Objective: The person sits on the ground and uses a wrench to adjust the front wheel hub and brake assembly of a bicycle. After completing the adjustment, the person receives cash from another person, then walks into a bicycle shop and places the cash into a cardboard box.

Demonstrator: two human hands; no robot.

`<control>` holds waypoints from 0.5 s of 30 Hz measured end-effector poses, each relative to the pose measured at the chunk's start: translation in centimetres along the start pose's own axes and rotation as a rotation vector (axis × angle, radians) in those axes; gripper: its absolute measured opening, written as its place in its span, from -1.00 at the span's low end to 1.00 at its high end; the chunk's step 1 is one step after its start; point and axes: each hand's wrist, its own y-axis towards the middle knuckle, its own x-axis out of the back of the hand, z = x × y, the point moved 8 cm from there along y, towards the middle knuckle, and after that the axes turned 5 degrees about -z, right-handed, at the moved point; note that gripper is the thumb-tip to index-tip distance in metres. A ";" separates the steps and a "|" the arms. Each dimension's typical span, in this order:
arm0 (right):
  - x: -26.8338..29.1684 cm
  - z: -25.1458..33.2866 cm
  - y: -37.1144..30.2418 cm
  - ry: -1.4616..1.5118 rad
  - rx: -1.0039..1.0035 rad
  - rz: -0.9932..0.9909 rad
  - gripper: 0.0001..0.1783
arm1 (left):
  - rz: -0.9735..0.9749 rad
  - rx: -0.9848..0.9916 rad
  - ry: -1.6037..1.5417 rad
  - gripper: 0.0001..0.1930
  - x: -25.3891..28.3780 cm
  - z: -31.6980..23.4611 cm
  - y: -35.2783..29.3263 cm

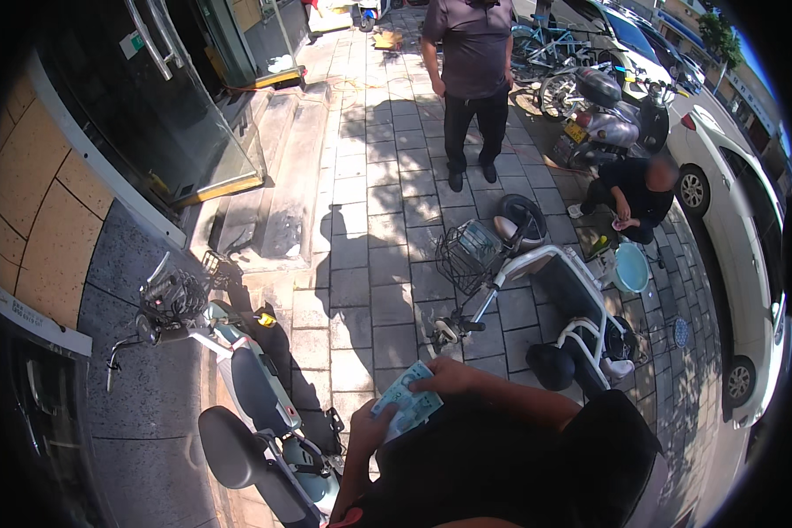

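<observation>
Head view, both hands [371,429] [449,377] pinching banknotes [407,405], long axis lower-left to upper-right

A small green-and-white rectangular sign [133,43] was fixed to the dark glass door at upper left; a yellow plate [575,132] hung behind the parked scooter.

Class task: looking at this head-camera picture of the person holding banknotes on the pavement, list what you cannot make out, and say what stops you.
- Banknotes, head view: how many there are; the left hand and right hand cover their ends.
- Standing person: cut off at the top edge above the shoulders.
- Crouching person: the item in their hands is too small to tell.
- White car: bent and cropped by the dark fisheye rim.
</observation>
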 end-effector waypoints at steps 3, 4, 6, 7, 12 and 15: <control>3.9 3.0 2.6 0.208 0.007 -0.131 -0.64 | 0.163 -0.016 0.044 -0.65 1.0 -7.2 7.3; 5.2 4.4 3.6 0.252 0.014 -0.173 -0.64 | 0.224 0.003 0.026 -0.65 1.1 -8.3 9.8; 6.8 4.7 8.1 0.332 0.093 -0.262 -0.64 | 0.321 -0.044 0.123 -0.63 1.3 -10.6 14.4; 7.9 5.8 9.9 0.314 0.102 -0.306 -0.65 | 0.317 -0.058 0.157 -0.61 1.6 -11.9 16.8; 14.0 11.9 21.6 0.233 0.182 -0.337 -0.67 | 0.251 -0.151 0.314 -0.50 4.7 -15.5 30.2; 17.5 18.9 26.6 0.019 0.275 -0.290 -0.56 | 0.192 -0.076 0.416 -0.54 7.1 -19.6 36.0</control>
